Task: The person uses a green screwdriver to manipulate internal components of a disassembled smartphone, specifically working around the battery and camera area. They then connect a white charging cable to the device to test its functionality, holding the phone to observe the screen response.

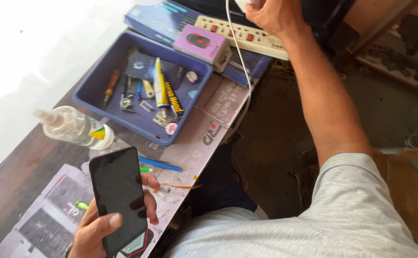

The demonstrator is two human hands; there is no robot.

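Note:
My left hand grips a black smartphone with a dark screen, held over the near end of the table. My right hand reaches far out to the white power strip at the top of the view and is closed on a white plug. From that plug a white cable runs down over the table edge.
A blue tray holds a screwdriver, glue tubes and small tools. A purple mouse box rests on its far rim. A clear spray bottle lies beside the tray. A blue pen lies on the printed sheets.

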